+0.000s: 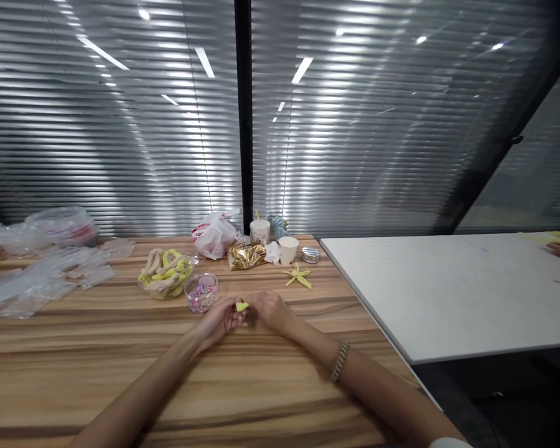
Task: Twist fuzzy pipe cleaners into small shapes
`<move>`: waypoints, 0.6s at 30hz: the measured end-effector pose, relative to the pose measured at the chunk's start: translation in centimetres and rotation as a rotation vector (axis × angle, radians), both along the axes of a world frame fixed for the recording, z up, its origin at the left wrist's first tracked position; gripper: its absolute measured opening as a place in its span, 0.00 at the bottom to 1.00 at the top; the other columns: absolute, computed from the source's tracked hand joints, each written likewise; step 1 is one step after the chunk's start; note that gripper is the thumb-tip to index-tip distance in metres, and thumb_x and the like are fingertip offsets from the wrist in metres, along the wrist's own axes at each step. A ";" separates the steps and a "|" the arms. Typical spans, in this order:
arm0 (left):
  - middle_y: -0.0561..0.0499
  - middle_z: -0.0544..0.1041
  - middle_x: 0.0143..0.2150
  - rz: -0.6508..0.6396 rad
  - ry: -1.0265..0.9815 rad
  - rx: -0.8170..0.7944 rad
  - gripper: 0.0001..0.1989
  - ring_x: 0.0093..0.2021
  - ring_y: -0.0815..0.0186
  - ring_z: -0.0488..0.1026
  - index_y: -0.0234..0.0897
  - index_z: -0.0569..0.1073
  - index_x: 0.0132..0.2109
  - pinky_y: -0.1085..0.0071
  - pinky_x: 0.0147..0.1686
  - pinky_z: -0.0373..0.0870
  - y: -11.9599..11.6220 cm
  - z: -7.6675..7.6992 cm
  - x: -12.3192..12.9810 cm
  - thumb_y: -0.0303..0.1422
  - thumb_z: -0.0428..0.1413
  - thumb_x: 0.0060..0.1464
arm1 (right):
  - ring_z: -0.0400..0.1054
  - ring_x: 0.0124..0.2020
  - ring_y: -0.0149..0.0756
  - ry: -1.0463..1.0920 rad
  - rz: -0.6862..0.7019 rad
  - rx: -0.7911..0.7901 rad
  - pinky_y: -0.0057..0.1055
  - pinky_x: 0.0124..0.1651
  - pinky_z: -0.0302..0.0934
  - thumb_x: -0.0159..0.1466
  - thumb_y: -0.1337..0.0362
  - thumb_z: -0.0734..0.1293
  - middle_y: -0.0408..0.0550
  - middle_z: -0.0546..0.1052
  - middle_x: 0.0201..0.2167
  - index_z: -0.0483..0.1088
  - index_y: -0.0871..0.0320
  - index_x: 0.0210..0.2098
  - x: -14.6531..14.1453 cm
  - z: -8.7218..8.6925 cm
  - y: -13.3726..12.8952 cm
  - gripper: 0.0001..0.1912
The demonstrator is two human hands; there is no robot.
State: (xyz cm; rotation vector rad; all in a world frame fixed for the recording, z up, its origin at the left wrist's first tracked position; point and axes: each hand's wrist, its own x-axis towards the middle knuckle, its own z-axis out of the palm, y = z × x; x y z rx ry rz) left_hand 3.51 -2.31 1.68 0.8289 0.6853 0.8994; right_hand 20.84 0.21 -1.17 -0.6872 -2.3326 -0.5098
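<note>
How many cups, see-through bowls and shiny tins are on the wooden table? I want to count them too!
White paper cups: 2
Clear round bowls: 2
Round silver metal tin: 1
Total: 5

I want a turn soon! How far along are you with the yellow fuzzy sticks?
One yellow pipe-cleaner shape looks done, lying on the table. A small yellow piece is in hand, held between the left hand and the right hand. The glass bowl holds many yellow and tan pipe cleaners, so a lot looks left.
</note>
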 end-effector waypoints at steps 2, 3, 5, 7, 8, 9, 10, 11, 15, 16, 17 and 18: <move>0.49 0.72 0.25 0.017 0.028 0.010 0.05 0.24 0.70 0.69 0.30 0.69 0.30 0.71 0.28 0.71 0.1 0.1 -0.2 0.28 0.51 0.51 | 0.60 0.34 0.27 -0.090 0.000 0.042 0.24 0.37 0.52 0.65 0.67 0.54 0.46 0.70 0.33 0.64 0.58 0.43 0.6 0.5 0.2 0.11; 0.49 0.72 0.26 0.027 0.044 0.014 0.05 0.25 0.69 0.70 0.30 0.70 0.31 0.70 0.29 0.71 0.2 0.1 -0.2 0.28 0.51 0.52 | 0.60 0.35 0.27 -0.122 -0.013 0.057 0.25 0.36 0.51 0.65 0.67 0.54 0.46 0.70 0.34 0.63 0.57 0.45 0.9 0.8 0.2 0.12; 0.47 0.73 0.27 0.047 0.071 0.017 0.05 0.28 0.67 0.72 0.30 0.70 0.32 0.70 0.31 0.72 0.2 0.1 -0.3 0.28 0.50 0.52 | 0.59 0.35 0.28 -0.152 -0.048 0.081 0.25 0.36 0.51 0.65 0.66 0.55 0.46 0.69 0.34 0.62 0.54 0.47 1.3 1.2 0.2 0.13; 0.47 0.74 0.29 0.058 0.079 0.010 0.05 0.30 0.65 0.73 0.30 0.70 0.31 0.69 0.34 0.71 0.4 -0.1 -0.4 0.28 0.51 0.52 | 0.58 0.36 0.28 -0.158 -0.077 0.099 0.26 0.37 0.51 0.64 0.64 0.56 0.47 0.68 0.34 0.63 0.53 0.47 1.5 1.4 0.2 0.12; 0.46 0.75 0.30 0.057 0.078 0.011 0.05 0.32 0.64 0.74 0.30 0.70 0.31 0.68 0.35 0.71 0.5 -0.2 -0.4 0.28 0.51 0.52 | 0.58 0.36 0.29 -0.159 -0.086 0.108 0.26 0.37 0.51 0.64 0.64 0.56 0.47 0.68 0.34 0.64 0.54 0.45 1.5 1.4 0.2 0.11; 0.46 0.75 0.30 0.051 0.074 0.015 0.05 0.34 0.63 0.74 0.31 0.70 0.30 0.68 0.36 0.71 0.6 -0.3 -0.5 0.28 0.52 0.51 | 0.57 0.36 0.29 -0.160 -0.092 0.119 0.26 0.37 0.51 0.64 0.63 0.56 0.47 0.68 0.34 0.64 0.54 0.44 1.5 1.4 0.2 0.11; 0.46 0.75 0.31 0.041 0.067 0.022 0.05 0.35 0.62 0.74 0.31 0.70 0.30 0.67 0.38 0.70 0.7 -0.5 -0.6 0.29 0.52 0.51 | 0.57 0.36 0.29 -0.161 -0.096 0.128 0.27 0.37 0.51 0.64 0.63 0.57 0.47 0.67 0.33 0.64 0.54 0.44 1.5 1.4 0.3 0.10; 0.46 0.75 0.33 0.028 0.057 0.032 0.05 0.38 0.61 0.74 0.31 0.70 0.30 0.66 0.41 0.70 0.8 -0.6 -0.7 0.29 0.53 0.51 | 0.57 0.36 0.29 -0.162 -0.097 0.137 0.27 0.37 0.51 0.64 0.63 0.57 0.47 0.67 0.33 0.64 0.55 0.43 1.4 1.4 0.3 0.10; 0.46 0.75 0.39 -0.020 0.030 0.099 0.04 0.43 0.60 0.73 0.32 0.72 0.32 0.62 0.49 0.65 0.9 -0.9 -1.0 0.29 0.56 0.47 | 0.58 0.36 0.30 -0.156 -0.096 0.143 0.27 0.38 0.51 0.63 0.63 0.57 0.47 0.68 0.33 0.64 0.55 0.44 1.4 1.2 0.4 0.10; 0.46 0.75 0.39 -0.025 0.047 0.119 0.04 0.43 0.60 0.72 0.32 0.72 0.33 0.62 0.50 0.64 0.9 -0.9 -1.0 0.29 0.57 0.47 | 0.59 0.36 0.30 -0.149 -0.093 0.134 0.27 0.38 0.51 0.64 0.63 0.57 0.46 0.69 0.33 0.64 0.55 0.44 1.4 1.1 0.5 0.10; 0.47 0.75 0.39 -0.024 0.074 0.139 0.05 0.44 0.60 0.72 0.32 0.73 0.33 0.62 0.51 0.63 0.8 -0.8 -1.0 0.29 0.58 0.46 | 0.59 0.36 0.30 -0.139 -0.091 0.119 0.27 0.38 0.51 0.64 0.63 0.57 0.46 0.69 0.33 0.65 0.55 0.44 1.4 1.0 0.5 0.10; 0.47 0.75 0.39 -0.016 0.110 0.162 0.06 0.44 0.60 0.72 0.33 0.73 0.33 0.62 0.51 0.63 0.7 -0.6 -1.0 0.29 0.58 0.45 | 0.60 0.36 0.30 -0.128 -0.087 0.099 0.27 0.38 0.51 0.64 0.64 0.57 0.46 0.70 0.33 0.65 0.56 0.43 1.4 0.8 0.5 0.10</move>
